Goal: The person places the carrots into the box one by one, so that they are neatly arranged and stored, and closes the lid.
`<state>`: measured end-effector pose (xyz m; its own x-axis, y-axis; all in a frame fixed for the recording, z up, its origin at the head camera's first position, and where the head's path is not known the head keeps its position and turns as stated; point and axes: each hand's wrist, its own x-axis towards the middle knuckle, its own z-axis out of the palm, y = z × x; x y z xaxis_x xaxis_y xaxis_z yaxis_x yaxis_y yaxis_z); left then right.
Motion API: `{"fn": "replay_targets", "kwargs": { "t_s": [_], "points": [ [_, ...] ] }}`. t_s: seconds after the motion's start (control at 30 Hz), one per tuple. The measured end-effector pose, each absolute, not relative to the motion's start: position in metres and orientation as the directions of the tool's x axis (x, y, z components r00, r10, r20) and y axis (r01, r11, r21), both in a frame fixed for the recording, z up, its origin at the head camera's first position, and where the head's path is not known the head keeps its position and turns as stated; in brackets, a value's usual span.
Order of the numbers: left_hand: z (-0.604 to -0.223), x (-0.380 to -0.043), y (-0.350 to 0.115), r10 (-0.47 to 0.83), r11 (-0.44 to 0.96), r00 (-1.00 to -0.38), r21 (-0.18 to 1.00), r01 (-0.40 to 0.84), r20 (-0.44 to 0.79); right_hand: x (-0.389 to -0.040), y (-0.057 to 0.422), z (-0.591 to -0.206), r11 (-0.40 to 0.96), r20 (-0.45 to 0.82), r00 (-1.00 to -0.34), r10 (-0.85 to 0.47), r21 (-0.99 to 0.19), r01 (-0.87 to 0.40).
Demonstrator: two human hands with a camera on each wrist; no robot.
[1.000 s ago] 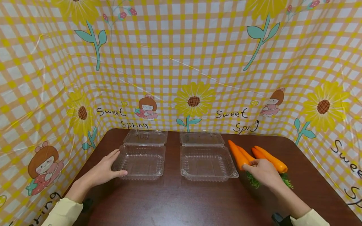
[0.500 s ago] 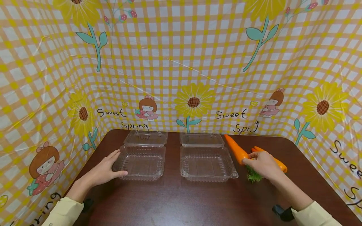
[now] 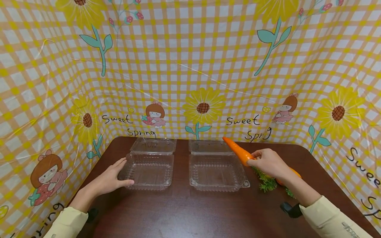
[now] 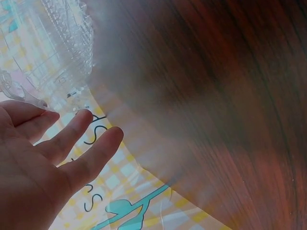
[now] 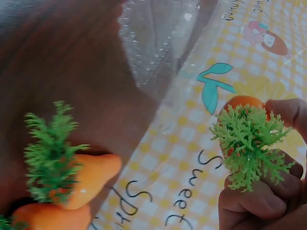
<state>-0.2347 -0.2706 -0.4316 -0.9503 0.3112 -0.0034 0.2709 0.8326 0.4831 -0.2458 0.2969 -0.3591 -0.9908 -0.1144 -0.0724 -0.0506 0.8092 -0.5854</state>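
Bare tabletop (image 3: 160, 213) between the left hand (image 3: 110, 177) and the right hand (image 3: 270, 164), on the near side.
A narrow strip runs on between the left container (image 3: 149, 185), beside the left hand, and the right container (image 3: 212, 187), left of the right hand. Lying carrots (image 5: 93, 182) obstruct low passage beneath and right of the right hand; patterned cloth (image 3: 190, 66) walls off the space beyond both hands.

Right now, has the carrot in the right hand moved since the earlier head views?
Yes, leftward: the carrot, earlier right of the right lid, now overlaps that lid in the head view.
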Motion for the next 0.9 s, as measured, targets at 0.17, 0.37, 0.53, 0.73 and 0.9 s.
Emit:
{"fn": "replay_targets", "kwargs": {
  "t_s": [0.17, 0.37, 0.53, 0.73, 0.9],
  "points": [
    [-0.432, -0.235, -0.271, 0.307, 0.829, -0.952, 0.496, 0.258, -0.017, -0.253, 0.284, -0.348, 0.801, -0.104, -0.981, -0.161, -0.594, -0.069],
    [-0.433, -0.236, -0.272, 0.305, 0.829, -0.952, 0.499, 0.253, -0.025, -0.262, 0.267, -0.336, 0.795, -0.115, -0.966, -0.232, -0.594, -0.120],
    [-0.433, -0.237, -0.272, 0.303, 0.827, -0.953, 0.505, 0.248, -0.028, -0.273, 0.250, -0.332, 0.793, -0.113, -0.952, -0.284, -0.586, -0.168],
    [-0.433, -0.236, -0.272, 0.301, 0.827, -0.953, 0.505, 0.247, -0.027, -0.284, 0.225, -0.330, 0.788, -0.113, -0.936, -0.333, -0.579, -0.210],
    [-0.432, -0.237, -0.272, 0.303, 0.828, -0.953, 0.501, 0.252, -0.021, -0.293, 0.201, -0.328, 0.788, -0.112, -0.922, -0.369, -0.564, -0.247]
  ]
}}
